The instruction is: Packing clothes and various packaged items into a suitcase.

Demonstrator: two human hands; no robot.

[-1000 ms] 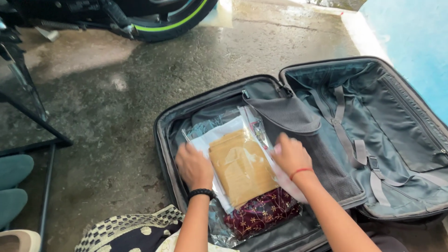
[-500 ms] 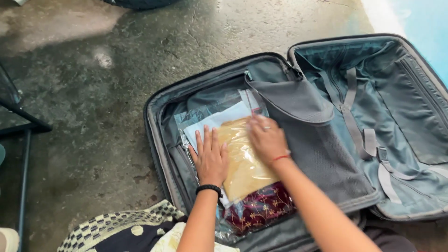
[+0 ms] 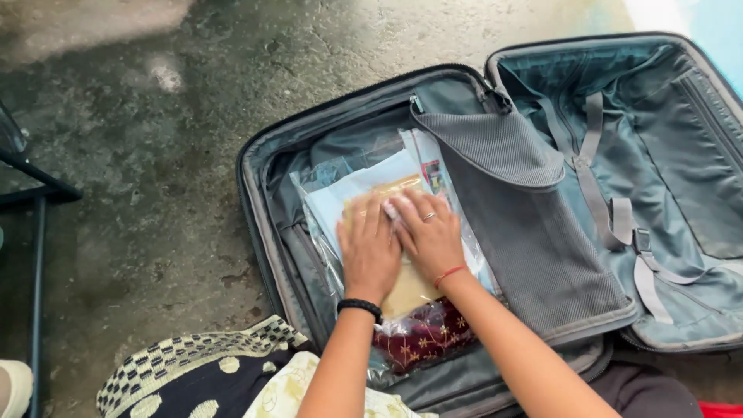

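Pressing flat, palms down: left hand (image 3: pixel 370 251) and right hand (image 3: pixel 428 234) lie side by side, fingers spread and open, on a clear plastic packet (image 3: pixel 387 232); neither grip closes around anything.

Item 1. Clear plastic packet, rectangular, directly under both hands, lying in the left half of an open suitcase (image 3: pixel 263 193). Contents: tan folded cloth (image 3: pixel 406 290) showing under the palms and between the wrists; white paper sheet (image 3: pixel 340 197) beyond the fingertips, toward the far rim.

Item 2. Small label (image 3: pixel 431 175), rectangular, red and dark on white, just beyond the right fingertips, inside the plastic.

Item 3. Maroon cloth with gold flower pattern (image 3: pixel 422 337), bagged, just under the wrists on the near side, touching the tan cloth.

Item 4. Grey mesh divider flap (image 3: pixel 534 224), right of the right hand, folded across the case's hinge.

Item 5. Lid half (image 3: pixel 696 178), further right, grey lining, grey straps (image 3: pixel 596 170) with buckle.

Item 6. Wet concrete floor (image 3: pixel 155 178), left of the suitcase.

Item 7. Checked and yellow-dotted fabric (image 3: pixel 209 371), near the left forearm.
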